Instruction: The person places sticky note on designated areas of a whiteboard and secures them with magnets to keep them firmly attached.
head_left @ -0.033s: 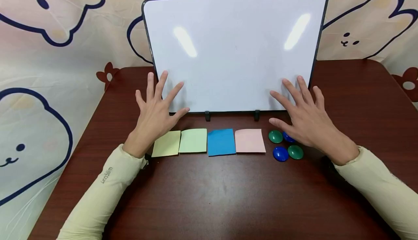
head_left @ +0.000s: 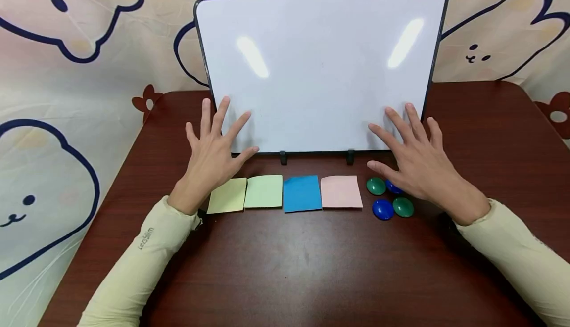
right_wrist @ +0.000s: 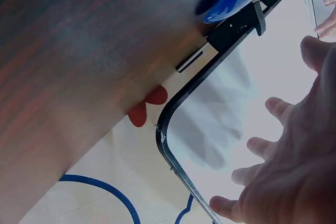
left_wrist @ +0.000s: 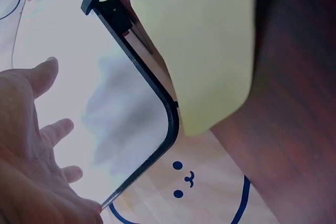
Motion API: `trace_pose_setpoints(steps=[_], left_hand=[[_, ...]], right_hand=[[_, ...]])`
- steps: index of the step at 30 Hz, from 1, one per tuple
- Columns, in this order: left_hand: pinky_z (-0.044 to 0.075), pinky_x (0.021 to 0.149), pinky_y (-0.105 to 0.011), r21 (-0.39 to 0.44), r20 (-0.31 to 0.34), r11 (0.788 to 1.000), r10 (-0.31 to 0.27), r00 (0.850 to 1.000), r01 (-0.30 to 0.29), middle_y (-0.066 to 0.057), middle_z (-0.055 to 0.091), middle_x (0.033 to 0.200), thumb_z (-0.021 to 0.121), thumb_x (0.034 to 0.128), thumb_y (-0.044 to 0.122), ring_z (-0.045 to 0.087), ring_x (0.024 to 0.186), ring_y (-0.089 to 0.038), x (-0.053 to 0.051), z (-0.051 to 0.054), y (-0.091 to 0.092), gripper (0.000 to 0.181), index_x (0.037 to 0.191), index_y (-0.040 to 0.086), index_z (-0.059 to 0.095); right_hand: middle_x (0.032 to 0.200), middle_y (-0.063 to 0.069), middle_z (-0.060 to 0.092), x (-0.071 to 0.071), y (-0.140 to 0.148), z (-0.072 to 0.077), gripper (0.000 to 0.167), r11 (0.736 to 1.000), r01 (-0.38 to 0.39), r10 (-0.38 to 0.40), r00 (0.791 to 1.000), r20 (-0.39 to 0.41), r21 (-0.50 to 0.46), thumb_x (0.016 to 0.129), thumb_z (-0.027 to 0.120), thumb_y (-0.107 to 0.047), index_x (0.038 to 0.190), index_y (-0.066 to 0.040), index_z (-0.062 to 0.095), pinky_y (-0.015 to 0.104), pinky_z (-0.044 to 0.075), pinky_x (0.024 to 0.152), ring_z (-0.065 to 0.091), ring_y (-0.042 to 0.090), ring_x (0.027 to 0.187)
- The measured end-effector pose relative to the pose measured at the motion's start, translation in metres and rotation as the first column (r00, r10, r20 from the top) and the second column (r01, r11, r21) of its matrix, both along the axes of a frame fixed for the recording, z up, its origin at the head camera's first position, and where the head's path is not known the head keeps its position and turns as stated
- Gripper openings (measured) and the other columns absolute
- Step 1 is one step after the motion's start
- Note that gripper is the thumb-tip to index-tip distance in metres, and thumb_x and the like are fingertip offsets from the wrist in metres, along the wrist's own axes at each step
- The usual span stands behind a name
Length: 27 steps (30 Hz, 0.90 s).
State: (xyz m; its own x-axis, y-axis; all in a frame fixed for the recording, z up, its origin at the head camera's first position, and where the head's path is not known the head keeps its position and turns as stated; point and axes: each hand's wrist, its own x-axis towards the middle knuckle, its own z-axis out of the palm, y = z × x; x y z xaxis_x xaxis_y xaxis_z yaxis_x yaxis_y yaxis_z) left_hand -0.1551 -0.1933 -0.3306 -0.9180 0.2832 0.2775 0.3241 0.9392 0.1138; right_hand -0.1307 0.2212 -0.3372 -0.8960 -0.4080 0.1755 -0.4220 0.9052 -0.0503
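My left hand [head_left: 209, 156] is spread wide in front of the lower left corner of a white board [head_left: 316, 74]. Spread likewise, my right hand [head_left: 420, 163] is before the lower right corner. Neither holds anything; whether fingertips touch the board I cannot tell. Sticky notes lie in a row below it: yellow [head_left: 227, 197], light green [head_left: 263, 192], blue [head_left: 302, 193] and pink [head_left: 341, 192]. My left wrist is beside the yellow note, which looms large in the left wrist view. Near my right wrist lie glossy round pieces, blue [head_left: 383, 210] and green [head_left: 403, 207], one partly hidden by that hand.
Two small black clips [head_left: 283, 158] support the board's bottom edge, so it leans upright on the dark brown table [head_left: 311, 267]. Behind the table hangs a pale cloth [head_left: 111, 84] printed with cartoon figures and flowers.
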Motion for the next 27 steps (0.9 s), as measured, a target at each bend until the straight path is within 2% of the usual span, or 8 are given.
trace_pose_setpoints(steps=[3,9,13,16,20,24,27], left_hand=[[0.007,0.108,-0.081,-0.004,-0.011,1.000,-0.010,1.000,0.010,0.000,-0.003,0.170,0.060,0.0914,0.060,-0.014,0.155,-0.033,0.001,0.001,0.000,0.075,0.156,0.038,0.029],[0.007,0.111,-0.077,-0.031,-0.055,0.998,-0.062,0.997,0.060,-0.001,0.001,0.170,0.063,0.0910,0.056,-0.010,0.156,-0.034,0.007,0.002,-0.004,0.074,0.155,0.036,0.032],[0.008,0.112,-0.076,-0.094,-0.092,0.990,-0.111,0.990,0.102,-0.002,0.005,0.170,0.064,0.0916,0.053,-0.007,0.156,-0.034,0.013,0.001,-0.011,0.073,0.155,0.034,0.033],[0.011,0.112,-0.074,-0.150,-0.109,0.980,-0.146,0.983,0.129,-0.004,0.011,0.169,0.065,0.0913,0.050,-0.002,0.156,-0.036,0.018,-0.001,-0.018,0.072,0.154,0.033,0.036],[0.017,0.109,-0.072,-0.164,-0.100,0.973,-0.183,0.978,0.165,-0.006,0.020,0.166,0.069,0.0900,0.046,0.006,0.155,-0.036,0.022,-0.005,-0.027,0.068,0.151,0.031,0.042],[0.023,0.105,-0.068,-0.161,-0.108,0.962,-0.240,0.965,0.221,-0.009,0.028,0.162,0.071,0.0892,0.044,0.015,0.152,-0.038,0.022,-0.005,-0.030,0.063,0.146,0.028,0.049],[0.027,0.100,-0.063,-0.130,-0.119,0.953,-0.289,0.950,0.274,-0.010,0.034,0.158,0.073,0.0892,0.038,0.022,0.149,-0.038,0.020,-0.003,-0.031,0.058,0.142,0.025,0.053]], right_hand=[[0.169,0.009,0.008,0.000,0.001,0.000,0.077,1.000,-0.031,0.031,0.999,-0.030,0.003,0.091,0.057,-0.059,0.157,-0.029,0.029,0.069,0.004,0.117,-0.009,0.034,0.156],[0.167,0.008,0.017,-0.004,0.004,-0.008,0.071,0.986,-0.161,0.164,0.984,-0.065,0.053,0.093,0.058,-0.052,0.155,-0.027,0.034,0.062,0.011,0.119,0.001,0.031,0.157],[0.165,0.007,0.024,-0.008,0.011,-0.009,0.066,0.975,-0.220,0.216,0.972,-0.096,-0.036,0.093,0.064,-0.044,0.152,-0.025,0.040,0.063,0.018,0.114,0.006,0.029,0.156],[0.161,0.007,0.033,-0.009,0.017,-0.009,0.067,0.945,-0.309,0.296,0.948,-0.116,-0.111,0.088,0.072,-0.038,0.148,-0.024,0.046,0.063,0.024,0.107,0.014,0.030,0.154],[0.148,0.004,0.051,-0.007,0.023,-0.011,0.068,0.904,-0.394,0.388,0.919,-0.067,-0.167,0.082,0.080,-0.032,0.144,-0.024,0.053,0.054,0.030,0.100,0.031,0.028,0.144],[0.129,0.000,0.063,-0.007,0.029,-0.011,0.061,0.890,-0.400,0.409,0.913,-0.002,-0.218,0.079,0.084,-0.029,0.134,-0.021,0.062,0.044,0.032,0.093,0.043,0.022,0.127],[0.123,-0.002,0.066,-0.007,0.034,-0.007,0.055,0.893,-0.388,0.407,0.913,0.040,-0.229,0.077,0.086,-0.026,0.128,-0.021,0.066,0.042,0.034,0.091,0.047,0.021,0.121]])
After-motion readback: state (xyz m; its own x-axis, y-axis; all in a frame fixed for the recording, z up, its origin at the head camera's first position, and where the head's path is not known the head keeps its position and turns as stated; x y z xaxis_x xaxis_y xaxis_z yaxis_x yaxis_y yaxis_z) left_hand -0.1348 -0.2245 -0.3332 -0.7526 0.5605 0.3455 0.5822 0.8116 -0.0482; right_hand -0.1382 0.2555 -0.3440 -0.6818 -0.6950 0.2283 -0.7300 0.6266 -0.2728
